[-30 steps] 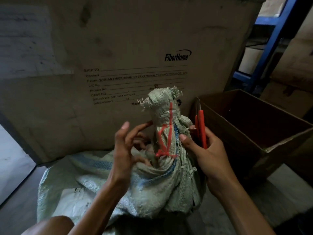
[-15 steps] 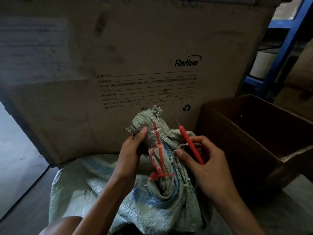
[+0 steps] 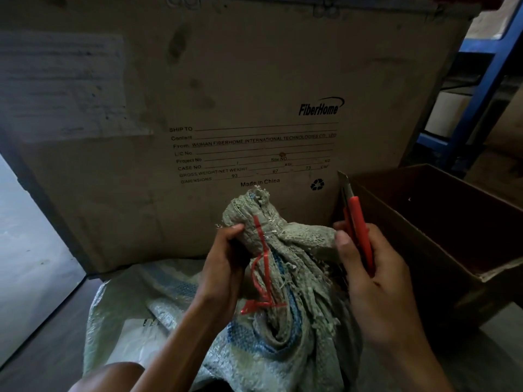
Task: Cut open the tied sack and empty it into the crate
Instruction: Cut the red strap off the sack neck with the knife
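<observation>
A pale woven sack (image 3: 271, 335) with blue stripes stands in front of me, its neck bunched and bound with red plastic string (image 3: 261, 267). My left hand (image 3: 223, 264) grips the bunched neck from the left, just below the frayed top. My right hand (image 3: 368, 273) is to the right of the neck and holds a red utility knife (image 3: 358, 230) upright, its blade out and pointing up, clear of the string. An open brown cardboard crate (image 3: 418, 230) sits immediately to the right.
A large printed cardboard box (image 3: 198, 108) stands close behind the sack. Blue metal shelving (image 3: 475, 94) with more boxes rises at the back right. A pale wall panel (image 3: 25, 250) lies at the left, dark floor below.
My left hand has closed onto the sack's neck, which has tipped leftward. My right hand has drawn the knife to the right and turned it upright, away from the string.
</observation>
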A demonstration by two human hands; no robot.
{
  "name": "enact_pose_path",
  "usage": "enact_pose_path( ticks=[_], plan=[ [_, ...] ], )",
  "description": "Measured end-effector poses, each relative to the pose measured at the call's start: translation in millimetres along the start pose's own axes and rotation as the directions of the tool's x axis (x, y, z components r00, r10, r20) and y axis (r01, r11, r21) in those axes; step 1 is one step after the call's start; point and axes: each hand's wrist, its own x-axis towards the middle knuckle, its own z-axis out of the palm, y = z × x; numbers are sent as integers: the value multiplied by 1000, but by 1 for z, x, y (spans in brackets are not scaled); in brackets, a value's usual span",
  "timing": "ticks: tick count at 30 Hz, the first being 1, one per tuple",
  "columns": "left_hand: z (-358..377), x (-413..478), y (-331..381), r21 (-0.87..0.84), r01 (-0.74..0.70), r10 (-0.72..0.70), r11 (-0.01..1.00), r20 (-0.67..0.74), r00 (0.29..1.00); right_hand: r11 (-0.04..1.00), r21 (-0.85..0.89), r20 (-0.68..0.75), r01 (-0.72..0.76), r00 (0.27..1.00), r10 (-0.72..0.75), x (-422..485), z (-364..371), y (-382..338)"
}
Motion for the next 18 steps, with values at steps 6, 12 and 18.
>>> enact_pose_path(
  ticks=[6, 12, 18],
  plan=[
    [4, -3, 4, 152, -50, 65, 987, -99, 993, 900, -356, 188, 251, 963, -194, -9, 1, -5],
    [5, -4, 5, 245, -123, 152, 962, -101, 983, 839, -423, 247, 343, 934, -258, -14, 8, -3],
    [4, -6, -3, 280, -199, 213, 939, -20, 977, 824, -435, 222, 362, 930, -292, -12, 6, -4]
  ],
)
